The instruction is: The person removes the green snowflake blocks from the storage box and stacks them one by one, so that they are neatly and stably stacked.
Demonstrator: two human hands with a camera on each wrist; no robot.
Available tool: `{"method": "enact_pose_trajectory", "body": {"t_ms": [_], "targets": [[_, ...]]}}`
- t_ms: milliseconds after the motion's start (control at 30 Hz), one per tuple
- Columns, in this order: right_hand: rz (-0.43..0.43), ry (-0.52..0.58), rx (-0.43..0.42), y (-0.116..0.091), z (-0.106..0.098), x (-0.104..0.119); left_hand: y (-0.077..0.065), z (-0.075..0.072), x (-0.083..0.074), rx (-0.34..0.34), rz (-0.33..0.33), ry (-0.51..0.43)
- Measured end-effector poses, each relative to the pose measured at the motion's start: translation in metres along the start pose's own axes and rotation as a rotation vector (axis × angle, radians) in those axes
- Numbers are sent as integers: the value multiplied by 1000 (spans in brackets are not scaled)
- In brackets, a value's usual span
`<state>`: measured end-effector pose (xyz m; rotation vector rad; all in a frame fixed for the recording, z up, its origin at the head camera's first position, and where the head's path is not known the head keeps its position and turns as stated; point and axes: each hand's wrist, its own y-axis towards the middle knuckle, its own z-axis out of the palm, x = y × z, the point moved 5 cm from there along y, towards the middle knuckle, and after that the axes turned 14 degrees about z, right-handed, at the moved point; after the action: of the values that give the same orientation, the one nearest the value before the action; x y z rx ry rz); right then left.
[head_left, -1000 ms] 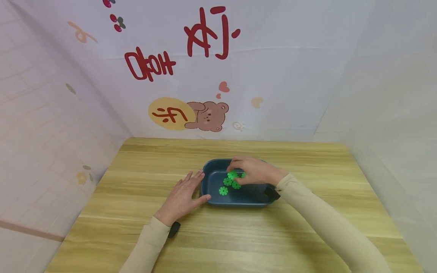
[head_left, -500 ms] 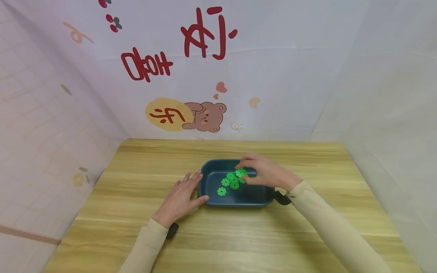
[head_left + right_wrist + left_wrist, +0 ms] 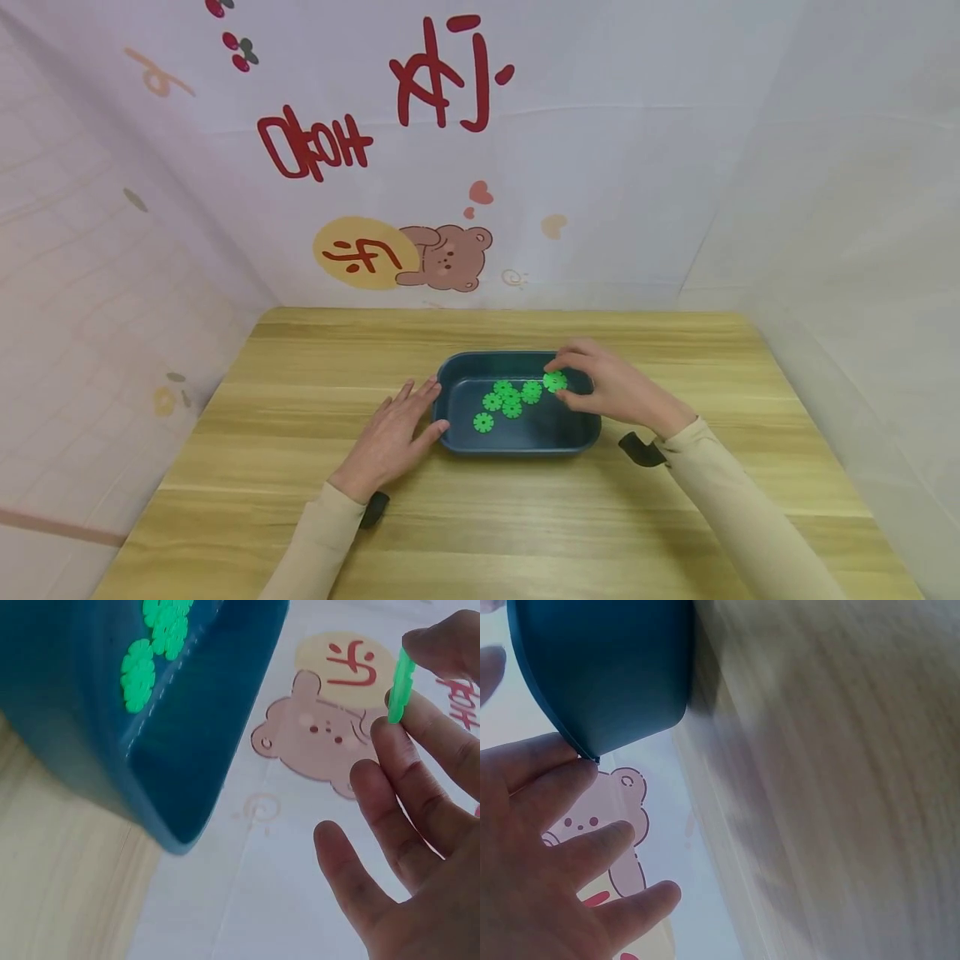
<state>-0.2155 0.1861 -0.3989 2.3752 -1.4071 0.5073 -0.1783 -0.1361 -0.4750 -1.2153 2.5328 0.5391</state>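
A dark blue rectangular tub with rounded corners sits on the table, several green notched plastic discs lying on its floor. Over its right end, my right hand pinches one green snowflake disc between thumb and fingertips; the right wrist view shows this disc edge-on, above the rim. My left hand rests at the tub's left end, fingers spread and fairly straight. In the left wrist view its fingertips touch the tub's rim.
The wood-grain table extends around the tub on all sides. A white printed cloth with a bear and red characters hangs behind it, and pale cloth walls flank both sides. Black straps show at the wrists.
My right hand has moved right and lifted a green disc away from the pile, uncovering the discs beneath. The left hand keeps its place at the tub; the head view has shifted slightly.
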Motion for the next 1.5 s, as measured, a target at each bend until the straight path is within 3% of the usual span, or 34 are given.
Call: {"method": "enact_pose_trajectory", "body": {"t_ms": [633,900,1300,1500], "targets": [[101,57,-148,-40,-7,-42,3,0,1,-26,15,3],[166,97,-165,-51,-6,-55,3,0,0,-33,16,-8],[188,79,-239,-64,-4,-77,2,-1,0,-63,35,-30],[177,50,-219,-70,0,-88,2,-1,0,-61,42,-26]]}}
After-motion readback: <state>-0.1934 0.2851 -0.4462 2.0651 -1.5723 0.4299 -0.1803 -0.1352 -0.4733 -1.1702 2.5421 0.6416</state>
